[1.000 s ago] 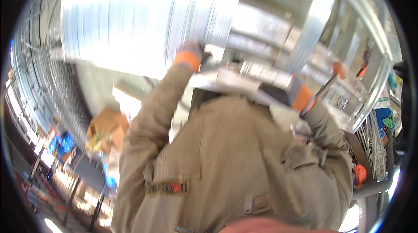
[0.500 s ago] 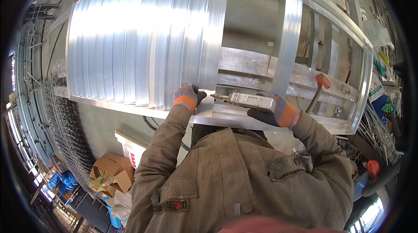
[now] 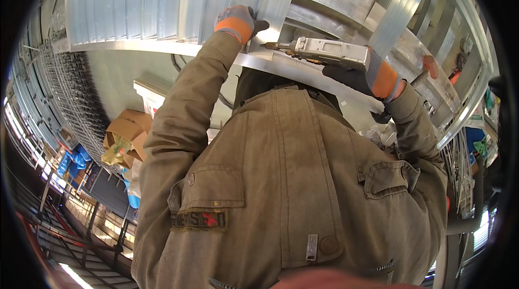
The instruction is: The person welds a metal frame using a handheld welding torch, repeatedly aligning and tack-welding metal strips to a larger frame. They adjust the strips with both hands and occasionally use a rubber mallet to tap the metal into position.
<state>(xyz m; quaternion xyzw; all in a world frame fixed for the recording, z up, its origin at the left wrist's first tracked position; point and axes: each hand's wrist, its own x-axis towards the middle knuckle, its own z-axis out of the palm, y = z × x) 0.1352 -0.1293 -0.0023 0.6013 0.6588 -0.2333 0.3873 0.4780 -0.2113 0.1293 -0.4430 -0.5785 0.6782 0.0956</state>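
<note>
1. Left hand (image 3: 238, 21), in a grey and orange glove, lies on the long ribbed silver metal slats (image 3: 162, 2), thumb stretched to the right; I cannot tell if its fingers pinch a slat.
2. Right hand (image 3: 373, 77), gloved the same, is closed around the boxy silver-grey power tool (image 3: 335, 52).
3. This tool is above the front silver metal rail (image 3: 300, 70), its narrow tip near the left thumb; contact with the slats is not clear.
4. To the right of it is one hammer with orange-red head (image 3: 430, 66).

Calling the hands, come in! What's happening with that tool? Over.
Left grip on metal strips. Right grip holding tool, tip pointing left. Hammer off right, seemingly not in the way.
</note>
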